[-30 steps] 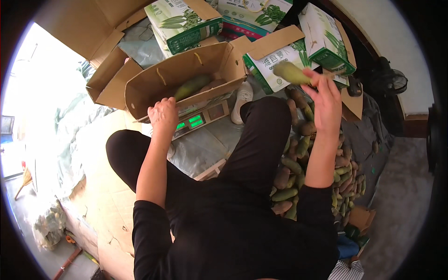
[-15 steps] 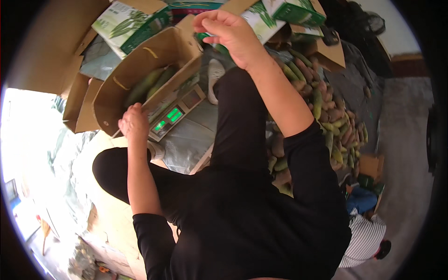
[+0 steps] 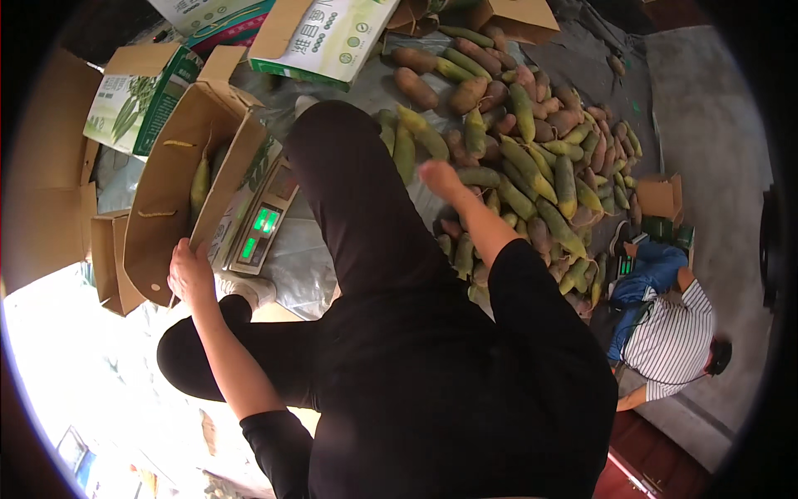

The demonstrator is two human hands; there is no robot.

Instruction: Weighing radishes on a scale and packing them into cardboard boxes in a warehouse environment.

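My left hand (image 3: 191,270) grips the near edge of an open cardboard box (image 3: 154,208), fingers bent over its rim. Inside lie long green radishes (image 3: 200,185), partly hidden by the box wall. The box stands on a digital scale (image 3: 270,220) with a lit green display. My right hand (image 3: 440,179) is over the left side of a large pile of green radishes (image 3: 519,175) and reddish-brown roots (image 3: 465,96). Its fingers are curled out of sight, so whether it holds anything is unclear.
White and green printed cartons (image 3: 324,37) stand at the far side, with another carton (image 3: 137,100) behind the box. Tall cardboard (image 3: 54,166) rises at the left. At the right, a person in a striped shirt (image 3: 669,337) bends beside a second scale (image 3: 625,264).
My right hand has moved from above the box's far end to the radish pile at the right. My left hand stays on the box edge. The view has turned rightward.
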